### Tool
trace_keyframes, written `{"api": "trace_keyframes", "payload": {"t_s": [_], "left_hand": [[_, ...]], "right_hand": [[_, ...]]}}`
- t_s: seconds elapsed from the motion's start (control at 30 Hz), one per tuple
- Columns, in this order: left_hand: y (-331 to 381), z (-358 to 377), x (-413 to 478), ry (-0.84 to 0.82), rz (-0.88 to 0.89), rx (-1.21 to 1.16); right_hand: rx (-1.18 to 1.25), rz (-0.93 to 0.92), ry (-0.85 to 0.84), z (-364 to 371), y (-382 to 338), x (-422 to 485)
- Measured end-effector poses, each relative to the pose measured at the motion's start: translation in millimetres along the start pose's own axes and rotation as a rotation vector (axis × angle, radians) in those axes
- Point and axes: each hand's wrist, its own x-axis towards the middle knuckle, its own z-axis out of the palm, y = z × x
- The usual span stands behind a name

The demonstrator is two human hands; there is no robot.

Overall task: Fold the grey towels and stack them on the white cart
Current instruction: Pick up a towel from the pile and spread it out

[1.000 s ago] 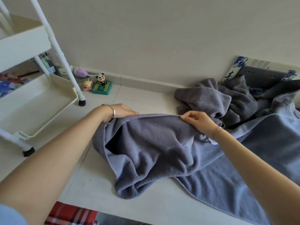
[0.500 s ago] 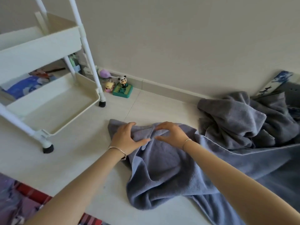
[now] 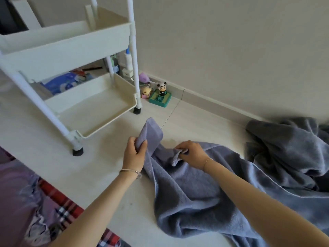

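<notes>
On floor, hands point(image 3: 135, 154) gripping grey towel point(image 3: 192, 184) edge, white cart point(image 3: 74, 43) near

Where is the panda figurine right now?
In the head view, the panda figurine stands on a green base by the baseboard, just right of the white cart's rear wheel.

Panda figurine point(image 3: 162, 88) on green base by baseboard, beside perhaps a yellow toy point(image 3: 146, 91).
</notes>
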Motion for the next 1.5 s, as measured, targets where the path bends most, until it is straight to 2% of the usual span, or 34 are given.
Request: {"api": "trace_keyframes", "payload": {"t_s": [0.07,0.1,0.17,0.2,0.27,0.37,0.43,0.5,0.53,0.57,0.67,0.73,0.8,0.9,0.93,1.0,1.07,1.13,1.17,1.33,1.4,1.5], "left_hand": [[-1,-14,-1,0.087,-0.001,-0.057],[-2,-19,-1,0.128,0.007,-0.069],[-4,-33,-3,0.225,0.016,-0.054],[-5,-39,-4,0.273,0.014,-0.045],[-13,-47,-7,0.358,0.009,-0.036],[-26,-47,-12,0.465,0.068,0.132],[-27,-40,-12,0.384,0.264,0.373],[-28,-26,-6,0.134,0.425,0.636],[-29,-19,-2,0.001,0.448,0.748],[-29,-14,2,-0.104,0.417,0.847],[-39,-8,7,-0.309,0.154,1.056],[-38,-12,4,-0.293,0.092,1.075],[-32,-14,-2,-0.264,0.091,1.152],[-19,-19,0,-0.17,0.162,1.22],[-16,-20,3,-0.219,0.126,1.21],[-25,-16,11,-0.283,0.166,1.174],[-38,-12,16,-0.364,0.138,1.133],[-45,-13,20,-0.33,0.099,1.143],[-46,-15,25,-0.313,0.076,1.135],[-39,-22,39,-0.358,-0.059,1.15],[-31,-16,30,-0.362,-0.021,1.146],[-14,11,0,-0.389,0.162,1.077]], "right_hand": [[0.291,0.06,-0.027,-19,-12,9],[0.445,0.12,0.025,-31,-15,17],[0.715,0.211,0.266,-52,-20,43],[0.743,0.25,0.4,-60,-19,58],[0.561,0.314,0.539,-66,-18,74],[0.26,0.258,0.432,-50,-20,69],[0.088,0.12,0.316,-29,-22,57],[-0.048,0.01,0.212,-6,-22,48],[-0.114,-0.022,0.156,3,-21,47],[-0.164,-0.032,0.098,11,-18,46],[-0.299,0.063,-0.043,26,-6,39],[-0.467,0.071,0.021,28,1,30],[-0.529,0.087,0.131,23,1,23],[-0.455,0.113,0.175,10,-8,31],[-0.403,0.102,0.185,6,-12,38],[-0.311,0.073,0.154,3,-19,53],[-0.306,0.067,0.024,10,-24,67],[-0.335,0.074,-0.07,23,-24,74],[-0.32,0.08,-0.06,29,-24,74],[-0.147,0.022,0.181,39,-27,42],[-0.114,0.01,0.194,36,-20,16],[-0.102,0.053,0.235,25,0,-25]]}}
